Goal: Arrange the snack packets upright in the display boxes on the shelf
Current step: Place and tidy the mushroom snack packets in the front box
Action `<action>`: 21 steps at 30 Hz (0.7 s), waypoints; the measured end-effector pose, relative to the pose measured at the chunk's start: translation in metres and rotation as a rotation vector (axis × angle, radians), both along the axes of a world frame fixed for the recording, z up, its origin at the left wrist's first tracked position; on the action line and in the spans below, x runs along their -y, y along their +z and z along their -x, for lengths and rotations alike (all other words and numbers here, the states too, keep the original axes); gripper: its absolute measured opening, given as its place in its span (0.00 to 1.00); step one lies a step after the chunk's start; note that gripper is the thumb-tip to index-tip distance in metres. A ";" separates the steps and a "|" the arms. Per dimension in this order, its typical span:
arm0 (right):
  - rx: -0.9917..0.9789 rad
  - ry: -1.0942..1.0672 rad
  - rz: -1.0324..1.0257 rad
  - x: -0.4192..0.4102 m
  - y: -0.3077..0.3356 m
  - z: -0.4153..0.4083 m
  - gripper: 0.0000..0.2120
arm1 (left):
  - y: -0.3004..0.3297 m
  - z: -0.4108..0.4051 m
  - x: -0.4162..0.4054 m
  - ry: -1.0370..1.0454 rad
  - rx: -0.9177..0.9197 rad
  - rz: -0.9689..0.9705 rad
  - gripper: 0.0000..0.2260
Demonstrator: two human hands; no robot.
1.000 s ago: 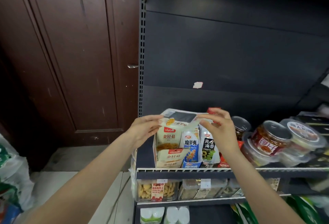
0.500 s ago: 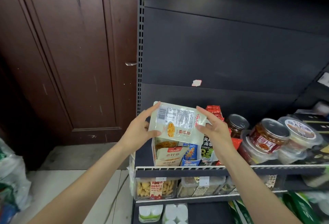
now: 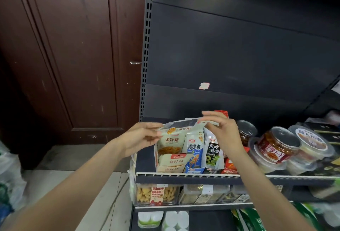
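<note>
A cream snack packet (image 3: pixel 172 139) with a yellow picture stands upright in the leftmost display box (image 3: pixel 171 165) on the shelf (image 3: pixel 184 175). My left hand (image 3: pixel 141 137) pinches its upper left corner and my right hand (image 3: pixel 222 131) pinches its top edge on the right. Another cream packet (image 3: pixel 173 160) leans at the front of the same box. A blue and white packet (image 3: pixel 195 150) and a black and white packet (image 3: pixel 213 151) stand upright in boxes to the right. A red packet (image 3: pixel 221 113) pokes up behind my right hand.
Round clear tubs with red labels (image 3: pixel 276 148) lie on the shelf to the right. Clear bins of snacks (image 3: pixel 156 195) fill the shelf below. A dark back panel (image 3: pixel 239 56) rises behind, a brown wooden door (image 3: pixel 73 56) stands left, and bags (image 3: pixel 9 181) sit on the floor.
The cream packet, held flat and raised above the box half a second ago, has come down and now stands upright inside the leftmost box, both hands still on its top.
</note>
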State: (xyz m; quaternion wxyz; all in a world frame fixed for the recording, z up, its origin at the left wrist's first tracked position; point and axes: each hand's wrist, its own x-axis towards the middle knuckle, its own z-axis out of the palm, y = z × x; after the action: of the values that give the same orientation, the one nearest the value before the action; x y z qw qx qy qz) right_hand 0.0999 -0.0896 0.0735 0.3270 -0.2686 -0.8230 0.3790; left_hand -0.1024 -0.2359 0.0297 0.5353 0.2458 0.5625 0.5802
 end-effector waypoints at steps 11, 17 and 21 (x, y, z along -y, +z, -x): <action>0.338 -0.015 -0.158 -0.033 -0.030 0.026 0.07 | -0.030 0.009 -0.028 0.152 -0.381 0.140 0.18; 0.579 -0.036 -0.333 -0.034 -0.050 0.055 0.09 | -0.042 0.011 -0.033 0.059 -0.385 0.185 0.17; 0.586 -0.059 -0.437 -0.038 -0.064 0.074 0.08 | -0.042 0.009 -0.034 0.066 -0.334 0.194 0.16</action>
State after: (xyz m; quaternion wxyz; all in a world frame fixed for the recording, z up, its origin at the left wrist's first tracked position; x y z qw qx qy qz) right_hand 0.0258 -0.0517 0.0096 0.1379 -0.3130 -0.9352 0.0917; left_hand -0.1117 -0.2018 -0.0118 0.4361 0.2674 0.7046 0.4917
